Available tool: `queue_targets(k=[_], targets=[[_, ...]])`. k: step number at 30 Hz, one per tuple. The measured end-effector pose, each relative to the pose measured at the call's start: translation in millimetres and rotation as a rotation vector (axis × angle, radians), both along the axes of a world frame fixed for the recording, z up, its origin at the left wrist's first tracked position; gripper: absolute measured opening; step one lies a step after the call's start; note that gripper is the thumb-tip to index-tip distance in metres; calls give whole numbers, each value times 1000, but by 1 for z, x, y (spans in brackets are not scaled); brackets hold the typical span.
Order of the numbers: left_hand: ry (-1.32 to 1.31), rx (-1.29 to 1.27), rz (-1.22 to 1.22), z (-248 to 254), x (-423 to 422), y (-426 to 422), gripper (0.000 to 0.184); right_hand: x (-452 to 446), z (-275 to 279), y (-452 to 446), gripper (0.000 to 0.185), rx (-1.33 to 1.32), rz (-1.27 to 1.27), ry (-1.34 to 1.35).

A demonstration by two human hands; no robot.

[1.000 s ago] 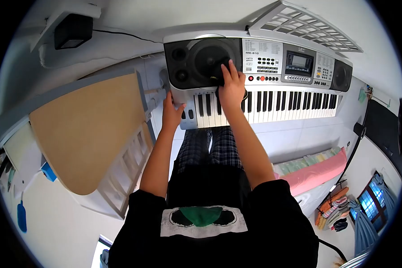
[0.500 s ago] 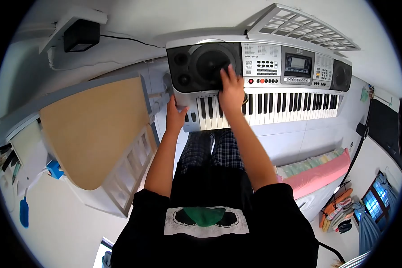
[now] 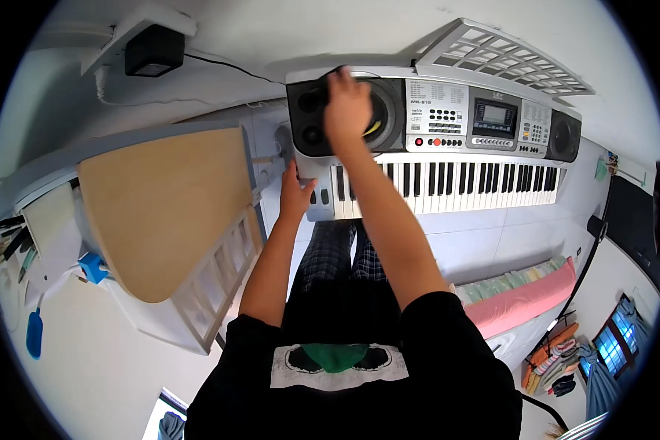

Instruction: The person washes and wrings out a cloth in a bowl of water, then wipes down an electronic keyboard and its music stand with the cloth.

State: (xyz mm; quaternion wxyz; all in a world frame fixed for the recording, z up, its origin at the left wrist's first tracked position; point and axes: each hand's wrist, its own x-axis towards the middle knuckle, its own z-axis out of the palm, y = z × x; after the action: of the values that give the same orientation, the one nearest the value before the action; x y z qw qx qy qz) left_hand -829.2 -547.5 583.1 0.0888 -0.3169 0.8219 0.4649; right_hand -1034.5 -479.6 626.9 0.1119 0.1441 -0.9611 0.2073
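Observation:
A silver and black electronic keyboard [image 3: 436,147] lies in front of me, its white and black keys facing my body. My left hand [image 3: 297,192] grips its left end, thumb on top beside the small dark wheels and fingers along the side edge. Over the left speaker [image 3: 392,110] is my right hand [image 3: 348,110], slightly blurred, its fingers pointing to the back edge. Beneath that palm shows a dark thing with a yellow edge [image 3: 374,127]; most of it is hidden, and I cannot tell its kind.
A slatted music rest [image 3: 506,59] rises from the keyboard's back. Left stands a wooden-topped piece of furniture [image 3: 165,213]; above it, a black box [image 3: 154,51] trails a cable. Pink bedding [image 3: 524,297] and a folded clothes pile [image 3: 554,359] are at right.
My right hand has moved left and toward the back across the left speaker, carrying the dark thing along. My left hand keeps its place at the keyboard's end. The view has shifted slightly.

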Motion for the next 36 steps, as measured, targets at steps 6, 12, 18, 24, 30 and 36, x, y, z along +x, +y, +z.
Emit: queue_targets(k=[6,12,18,24,30,36], targets=[[58,21,-9,-2,1,-2,73,7,8,-11,34,-36,191,-92],[-7,9,19,7,0,3,75,-52,3,85,30,103,-135,-12],[-41,-5,29,12,-3,5,79,-46,17,74,35,124,-268,-86],[-33,-26,-12,14,-3,5,81,-3,7,-25,28,35,124,-14],[-31,-43,-36,14,-3,4,81,3,9,-55,23,34,378,78],[-19,-7,-19,17,-4,4,80,-20,17,9,23,82,165,-17]])
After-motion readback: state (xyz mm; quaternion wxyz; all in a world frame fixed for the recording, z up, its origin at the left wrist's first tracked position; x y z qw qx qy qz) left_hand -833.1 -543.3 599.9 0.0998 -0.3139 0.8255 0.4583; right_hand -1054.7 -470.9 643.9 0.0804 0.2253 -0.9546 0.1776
